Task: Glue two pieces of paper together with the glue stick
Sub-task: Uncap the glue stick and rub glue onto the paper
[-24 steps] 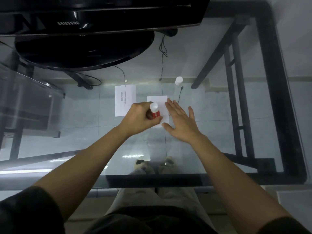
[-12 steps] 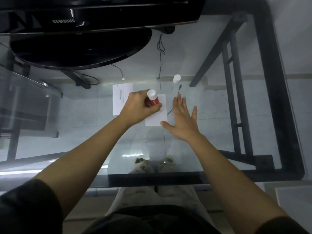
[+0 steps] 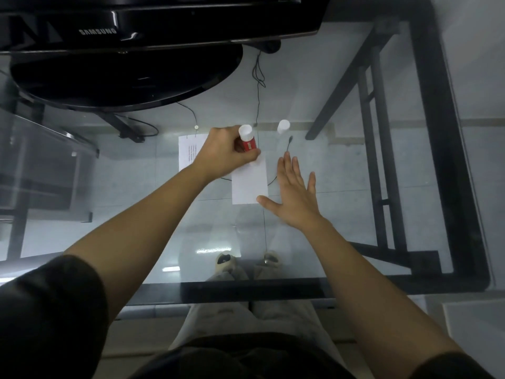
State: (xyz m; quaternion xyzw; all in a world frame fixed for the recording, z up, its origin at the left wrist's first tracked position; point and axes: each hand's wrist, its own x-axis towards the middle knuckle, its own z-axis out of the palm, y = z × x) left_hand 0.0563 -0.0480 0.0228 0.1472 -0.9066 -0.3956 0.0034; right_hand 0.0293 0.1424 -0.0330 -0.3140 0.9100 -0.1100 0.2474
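My left hand (image 3: 226, 151) grips a red glue stick (image 3: 248, 140) with a white end pointing up and away, its lower end at the far edge of a blank white paper (image 3: 250, 181) on the glass table. My right hand (image 3: 293, 192) lies flat and spread just right of that paper, its thumb at the paper's near right corner. A second paper (image 3: 188, 151) with printed lines lies to the left, partly hidden by my left hand. The white glue cap (image 3: 283, 126) stands upright beyond the papers.
A black Samsung monitor (image 3: 153, 20) and its round stand (image 3: 123, 77) fill the far left of the glass table (image 3: 355, 209). Thin cables (image 3: 258, 86) and a black frame show through the glass. The table's black front edge (image 3: 246, 289) lies close to my lap.
My left hand slid the glue stick away from me, up to the blank paper's far edge. My right hand shifted off the paper to its right side.
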